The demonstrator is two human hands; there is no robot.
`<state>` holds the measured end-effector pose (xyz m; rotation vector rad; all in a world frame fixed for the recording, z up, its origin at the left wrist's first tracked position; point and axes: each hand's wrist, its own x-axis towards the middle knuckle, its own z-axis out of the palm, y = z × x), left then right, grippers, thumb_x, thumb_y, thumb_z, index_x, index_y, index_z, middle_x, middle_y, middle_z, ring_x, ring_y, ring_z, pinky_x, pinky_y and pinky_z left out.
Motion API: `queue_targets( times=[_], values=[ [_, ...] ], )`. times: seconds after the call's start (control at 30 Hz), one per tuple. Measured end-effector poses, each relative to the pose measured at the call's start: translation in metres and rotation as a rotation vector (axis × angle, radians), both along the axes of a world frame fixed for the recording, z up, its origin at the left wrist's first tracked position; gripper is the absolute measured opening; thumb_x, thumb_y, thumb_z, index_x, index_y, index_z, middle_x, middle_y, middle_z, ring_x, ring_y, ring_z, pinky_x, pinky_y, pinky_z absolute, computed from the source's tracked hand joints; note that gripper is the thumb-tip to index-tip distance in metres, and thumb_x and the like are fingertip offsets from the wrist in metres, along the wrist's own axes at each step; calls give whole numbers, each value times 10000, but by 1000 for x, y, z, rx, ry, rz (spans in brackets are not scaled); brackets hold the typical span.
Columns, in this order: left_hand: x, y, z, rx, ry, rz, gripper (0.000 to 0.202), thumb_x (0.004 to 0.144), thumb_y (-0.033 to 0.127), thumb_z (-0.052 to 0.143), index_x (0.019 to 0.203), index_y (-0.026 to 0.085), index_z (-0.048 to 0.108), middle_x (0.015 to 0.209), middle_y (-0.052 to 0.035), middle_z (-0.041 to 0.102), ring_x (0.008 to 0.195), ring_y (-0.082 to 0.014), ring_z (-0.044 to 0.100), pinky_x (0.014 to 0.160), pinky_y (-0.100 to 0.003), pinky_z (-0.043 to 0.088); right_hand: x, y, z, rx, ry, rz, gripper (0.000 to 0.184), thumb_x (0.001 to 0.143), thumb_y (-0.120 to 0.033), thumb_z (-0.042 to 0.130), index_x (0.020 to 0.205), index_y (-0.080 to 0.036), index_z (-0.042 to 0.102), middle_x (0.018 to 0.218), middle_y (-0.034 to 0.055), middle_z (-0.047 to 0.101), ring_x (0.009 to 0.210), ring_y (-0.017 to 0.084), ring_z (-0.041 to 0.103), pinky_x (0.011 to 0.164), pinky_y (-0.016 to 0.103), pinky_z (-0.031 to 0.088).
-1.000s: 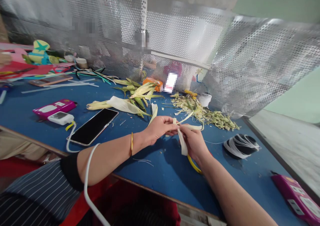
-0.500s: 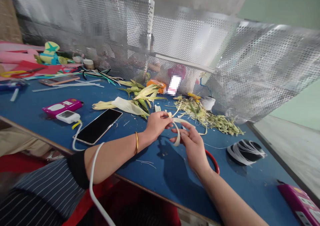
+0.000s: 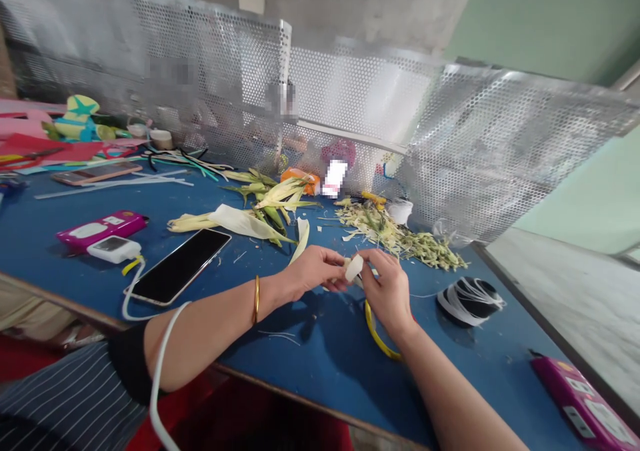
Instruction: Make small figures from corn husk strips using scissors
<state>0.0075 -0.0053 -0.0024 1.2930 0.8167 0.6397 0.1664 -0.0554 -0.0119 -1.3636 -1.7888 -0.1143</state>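
My left hand [image 3: 314, 270] is closed, thumb and fingers pinching a pale corn husk strip [image 3: 355, 267] above the blue table. My right hand [image 3: 389, 283] meets it from the right, fingers closed on the same strip, which forms a small curl between the hands. The fingertips partly hide where each grips. Another pale husk strip [image 3: 302, 236] rises behind my left hand. A yellow curved band [image 3: 376, 334] shows below my right hand, partly covered by it; its kind is unclear.
Corn husks [image 3: 250, 223] lie behind my left hand, with a heap of shredded husk [image 3: 395, 234] further right. A dark phone [image 3: 181, 268] rests left, near a purple box [image 3: 103, 230]. A thread spool [image 3: 469, 301] stands right. Perforated metal panels [image 3: 350, 84] border the back.
My right hand has drawn in beside my left, its spread fingers closing on the husk strip. The long strip loop now shows as a short curl. The view has shifted slightly right.
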Motion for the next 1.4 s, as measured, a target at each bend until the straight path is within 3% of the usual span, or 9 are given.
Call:
queue_targets(
  times=[0.2, 0.43, 0.63, 0.8, 0.97, 1.07, 1.17, 1.3, 1.4],
  values=[
    [-1, 1, 1, -6, -9, -44, 288, 632, 345, 741, 836, 143, 722, 720, -44, 716, 657, -147, 666, 675, -271, 527, 1, 4, -3, -273, 125, -92, 227, 890, -330, 476, 720, -217, 575, 587, -34, 544, 539, 132, 441, 543, 251, 297],
    [8, 2, -26, 310, 7, 64, 225, 661, 335, 763, 697, 160, 626, 608, 21, 622, 629, -137, 626, 622, -239, 513, -3, 8, -7, -377, 420, -68, 373, 827, -414, 539, 535, -210, 430, 478, -59, 401, 495, 107, 364, 480, 233, 266],
    [9, -3, -17, 196, -26, 133, 154, 722, 221, 722, 851, 162, 664, 721, -15, 715, 656, -143, 679, 642, -241, 536, -4, 10, -10, -536, 672, -17, 391, 793, -500, 598, 554, -213, 485, 375, -79, 390, 360, 90, 316, 399, 237, 252],
    [3, 1, 0, 65, -41, 216, 92, 767, 210, 702, 793, 147, 642, 722, -43, 730, 566, -102, 637, 553, -198, 484, -1, 4, 7, -560, 938, 178, 336, 719, -488, 724, 818, -188, 609, 544, -39, 599, 419, 100, 464, 428, 222, 355],
    [-2, 9, 0, 65, -36, 215, 97, 775, 234, 682, 802, 142, 695, 784, -64, 744, 557, -94, 629, 490, -186, 433, 7, -4, 25, -660, 1032, 374, 334, 702, -372, 742, 976, -187, 699, 855, 52, 730, 643, 157, 637, 575, 264, 476],
    [-2, 8, 0, 96, -12, 204, 121, 765, 240, 684, 813, 135, 723, 799, -77, 744, 536, -92, 616, 414, -178, 344, 9, -5, 24, -604, 911, 394, 290, 719, -380, 743, 945, -198, 728, 787, 42, 716, 631, 162, 612, 589, 282, 467],
    [-2, 5, 3, 127, 12, 187, 128, 765, 243, 684, 798, 133, 740, 773, -76, 741, 505, -80, 583, 387, -180, 287, 11, -3, 18, -431, 746, 349, 151, 753, -356, 734, 779, -208, 728, 651, 0, 629, 616, 145, 536, 597, 275, 422],
    [-2, 1, 7, 132, 61, 166, 114, 760, 226, 690, 769, 134, 756, 768, -75, 748, 483, -68, 545, 421, -184, 331, 11, -1, 12, -223, 743, 360, 141, 815, -324, 686, 717, -222, 689, 818, 9, 635, 829, 174, 549, 778, 299, 419],
    [-2, 1, 8, 146, 82, 138, 122, 762, 223, 684, 782, 129, 760, 787, -82, 752, 482, -66, 537, 431, -183, 341, 11, -1, 13, -222, 833, 377, 154, 865, -344, 621, 785, -228, 682, 881, 20, 650, 886, 188, 558, 820, 314, 419]
  ],
)
